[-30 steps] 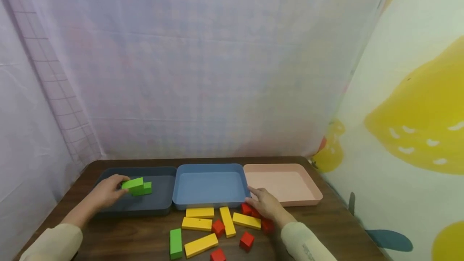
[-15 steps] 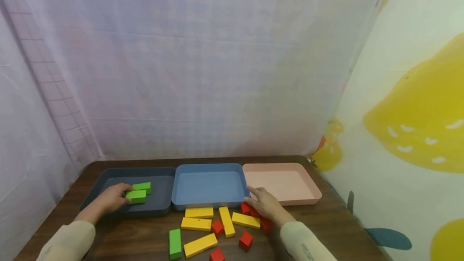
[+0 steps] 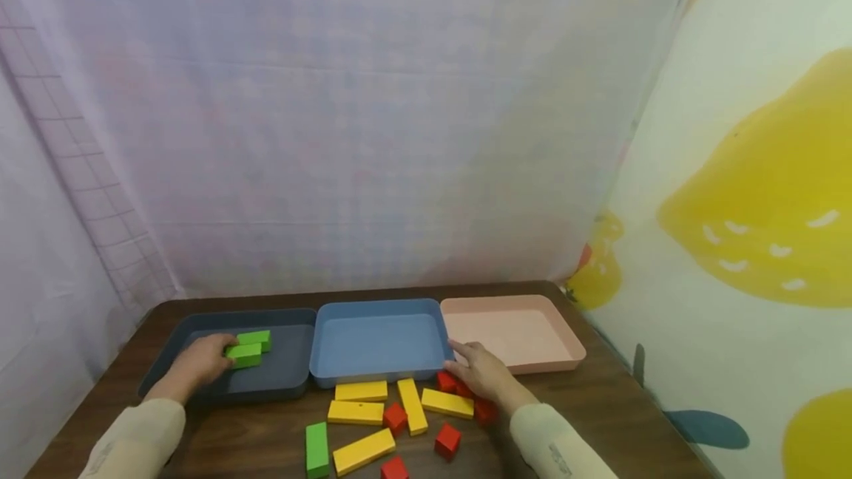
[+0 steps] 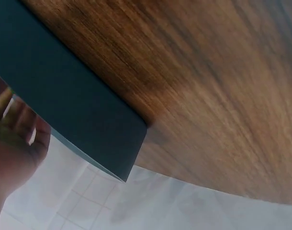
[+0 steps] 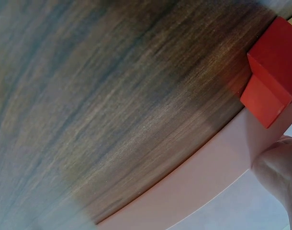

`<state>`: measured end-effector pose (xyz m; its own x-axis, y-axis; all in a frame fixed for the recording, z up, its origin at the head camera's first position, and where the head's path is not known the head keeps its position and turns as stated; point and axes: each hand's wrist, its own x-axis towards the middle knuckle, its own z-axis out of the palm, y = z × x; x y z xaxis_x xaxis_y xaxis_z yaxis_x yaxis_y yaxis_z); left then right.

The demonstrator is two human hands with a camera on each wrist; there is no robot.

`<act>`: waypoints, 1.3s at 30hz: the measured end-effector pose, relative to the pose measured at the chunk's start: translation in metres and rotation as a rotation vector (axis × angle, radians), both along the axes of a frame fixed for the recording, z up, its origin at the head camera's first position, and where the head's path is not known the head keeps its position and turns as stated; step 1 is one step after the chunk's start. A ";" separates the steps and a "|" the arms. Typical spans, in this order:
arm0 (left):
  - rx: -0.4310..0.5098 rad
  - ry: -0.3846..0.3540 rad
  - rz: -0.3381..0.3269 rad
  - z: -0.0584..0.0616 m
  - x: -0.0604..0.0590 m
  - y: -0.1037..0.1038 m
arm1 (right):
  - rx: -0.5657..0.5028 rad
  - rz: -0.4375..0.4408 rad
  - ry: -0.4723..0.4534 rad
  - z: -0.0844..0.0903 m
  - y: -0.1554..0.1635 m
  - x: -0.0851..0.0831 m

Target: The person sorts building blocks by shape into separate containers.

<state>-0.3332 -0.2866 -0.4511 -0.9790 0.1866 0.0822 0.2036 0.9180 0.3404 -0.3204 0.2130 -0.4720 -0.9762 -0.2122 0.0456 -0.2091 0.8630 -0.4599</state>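
Observation:
In the head view my left hand (image 3: 202, 362) pinches the end of a green block (image 3: 245, 356) inside the dark blue-grey tray (image 3: 293, 393). A second green block (image 3: 258, 339) lies right behind it. The left wrist view shows the fingers beyond the dark tray's wall (image 4: 74, 91), with the block mostly hidden. My right hand (image 3: 488, 374) has loosely extended fingers over the meeting rims of the blue tray (image 3: 382, 350) and the pink tray (image 3: 526, 335). Beneath and beside it sit red cubes (image 3: 485, 412), partly covered by the hand.
Several yellow blocks (image 3: 364, 452) lie in front of the blue tray, with red cubes (image 3: 447, 441) among and beside them. One green block (image 3: 317, 450) lies left of them on the wooden table (image 3: 253, 442). Curtains (image 3: 373, 131) hang behind the table.
My left hand has lowered its green block from above the other one onto the tray's floor, just in front of it. My right hand keeps its place.

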 end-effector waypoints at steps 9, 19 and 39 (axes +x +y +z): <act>0.006 0.021 0.078 0.011 0.000 -0.002 | -0.001 0.000 -0.015 -0.002 -0.002 -0.003; 0.007 0.033 0.068 0.020 0.004 0.003 | 0.002 -0.015 -0.017 -0.001 -0.003 -0.004; 0.109 0.178 -0.140 0.044 0.044 0.025 | -0.004 -0.044 -0.035 -0.004 -0.002 -0.005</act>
